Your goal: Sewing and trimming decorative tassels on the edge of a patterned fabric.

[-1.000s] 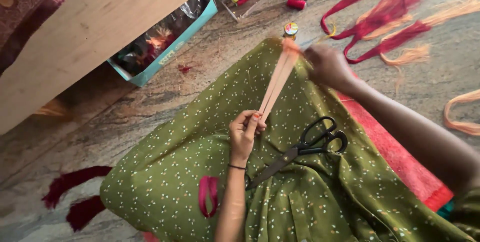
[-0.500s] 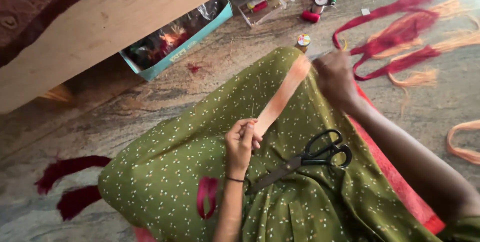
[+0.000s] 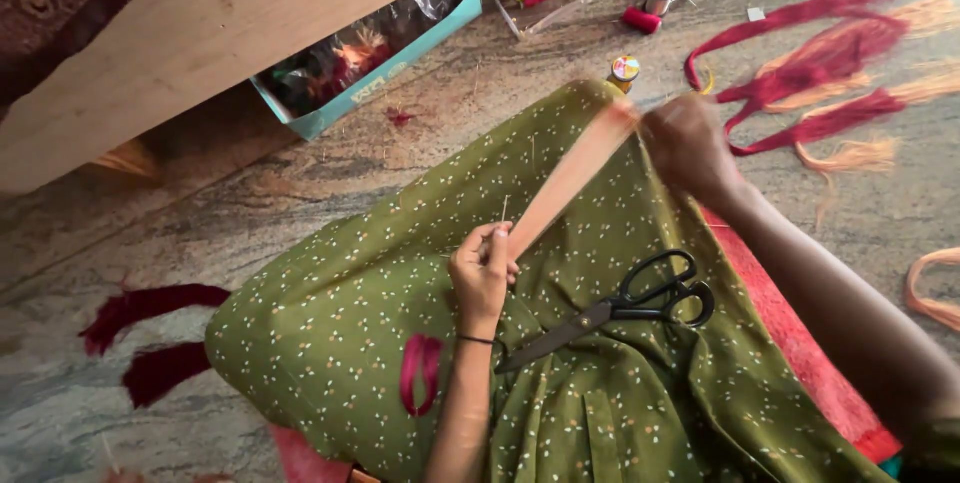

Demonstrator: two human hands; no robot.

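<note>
Left hand (image 3: 482,268) and right hand (image 3: 688,146) each pinch an end of the peach strip (image 3: 568,181), taut over green cloth (image 3: 340,313); scissors (image 3: 620,308) lie near.

Your left hand (image 3: 482,268) pinches the near end of a peach strip of threads (image 3: 570,181), and your right hand (image 3: 688,148) has its grip closed on the far end, so the strip runs taut between them above the green dotted cloth (image 3: 340,323) over your lap. Just right of your left grip lie black scissors (image 3: 625,308), shut. Below that grip rests a magenta loop (image 3: 422,373). Beyond your right grip, red and peach tassels (image 3: 820,93) lie on the floor (image 3: 250,193).
</note>
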